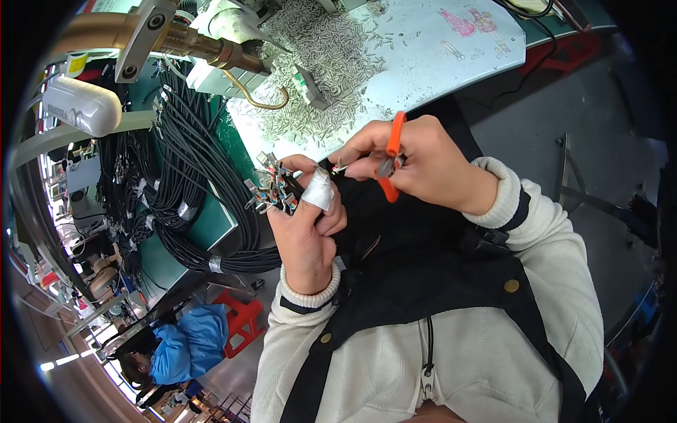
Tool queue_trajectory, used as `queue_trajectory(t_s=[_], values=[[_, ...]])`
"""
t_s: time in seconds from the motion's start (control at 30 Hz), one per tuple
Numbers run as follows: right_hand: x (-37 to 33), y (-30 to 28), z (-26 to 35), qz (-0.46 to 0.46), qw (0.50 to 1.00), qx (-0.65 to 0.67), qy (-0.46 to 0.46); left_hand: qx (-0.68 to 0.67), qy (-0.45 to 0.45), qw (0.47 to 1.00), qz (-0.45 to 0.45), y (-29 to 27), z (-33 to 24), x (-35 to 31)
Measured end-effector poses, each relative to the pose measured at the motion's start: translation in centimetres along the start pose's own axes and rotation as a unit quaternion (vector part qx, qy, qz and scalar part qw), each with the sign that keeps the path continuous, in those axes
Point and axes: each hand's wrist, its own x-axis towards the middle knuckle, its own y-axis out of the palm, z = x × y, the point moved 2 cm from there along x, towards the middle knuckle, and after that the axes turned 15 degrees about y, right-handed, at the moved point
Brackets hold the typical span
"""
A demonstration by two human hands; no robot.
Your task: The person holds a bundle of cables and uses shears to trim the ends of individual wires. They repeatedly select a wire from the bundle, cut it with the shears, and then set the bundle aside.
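Note:
My left hand [303, 236] is closed round a bunch of cable ends [273, 189] with small metal connectors and coloured wires. White tape [319, 190] wraps one of its digits. Just to the right, my right hand [441, 166] grips orange-handled pliers [397, 132], whose jaws are mostly hidden by the fingers. Its thumb and forefinger also pinch a small cable end [338, 169], close beside my left fingertips. Black cables trail from the left hand's side toward the table on the left.
A white worktop [423, 63] ahead bears a heap of small metal pieces [317, 67] beneath a machine with a brass-coloured cylinder [211, 49]. Thick black cable bundles [187, 169] lie on a green table at left. A person in a blue jacket [190, 338] sits near a red stool [243, 324].

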Motion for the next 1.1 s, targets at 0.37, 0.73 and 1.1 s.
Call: queue_trajectory(t_s=[0.37, 0.73, 1.1], values=[[-0.6, 0.0, 1.4, -0.033, 0.980, -0.162, -0.115, 0.077, -0.002, 0.996, -0.038, 0.4, 0.1, 0.2], [-0.2, 1.6, 0.5, -0.052, 0.996, 0.075, -0.011, 0.233, 0.102, 0.965, -0.067, 0.0, 0.4, -0.1], [-1.3, 0.6, 2.0, 0.012, 0.995, -0.099, 0.006, 0.405, 0.282, 0.870, 0.019, -0.1, 0.6, -0.4]])
